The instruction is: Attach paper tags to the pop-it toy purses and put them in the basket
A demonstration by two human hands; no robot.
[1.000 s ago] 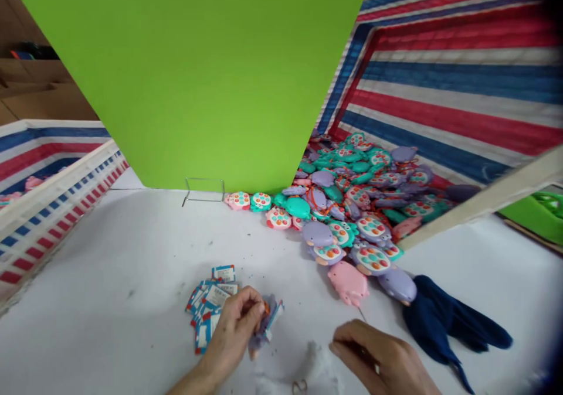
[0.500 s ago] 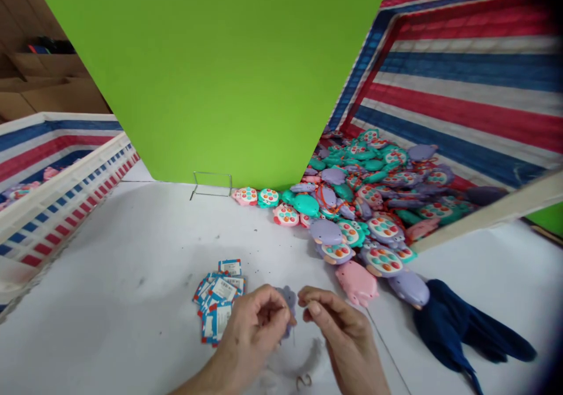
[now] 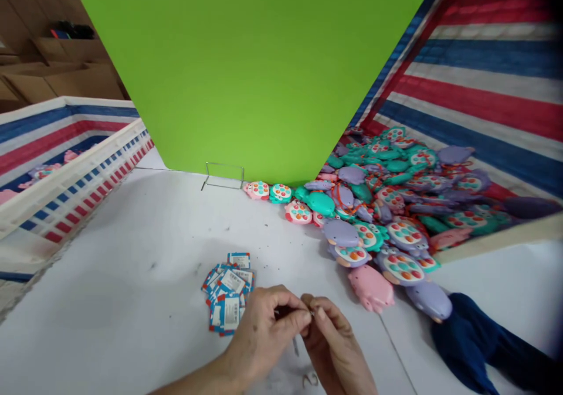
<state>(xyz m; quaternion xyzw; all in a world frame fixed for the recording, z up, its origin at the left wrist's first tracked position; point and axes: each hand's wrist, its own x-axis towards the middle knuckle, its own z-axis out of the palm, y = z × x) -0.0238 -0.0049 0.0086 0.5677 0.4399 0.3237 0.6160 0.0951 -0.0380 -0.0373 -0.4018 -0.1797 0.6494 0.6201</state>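
Note:
My left hand point(image 3: 273, 327) and my right hand point(image 3: 336, 339) meet fingertip to fingertip low in the middle of the view. Both are closed in a pinch around something thin and small that I cannot make out. Left of them lies a loose pile of blue, white and red cards point(image 3: 231, 283) printed with barcodes. A pink animal-shaped toy point(image 3: 372, 288) rests to the right of my hands, beside a purple toy point(image 3: 428, 301). On the table below my fingers is a small brown curled piece point(image 3: 309, 380).
Pink, teal and purple toys point(image 3: 347, 231) spill from a lined crate point(image 3: 492, 245) at the right. Dark blue cloth point(image 3: 475, 339) lies in front of it. A white basket point(image 3: 88, 175) stands left, a green panel point(image 3: 255, 78) at the back with a wire frame point(image 3: 224, 175) before it.
My hands were apart and have come together at the fingertips. A purple toy seen behind my left hand is now out of sight. The view has shifted slightly to the left.

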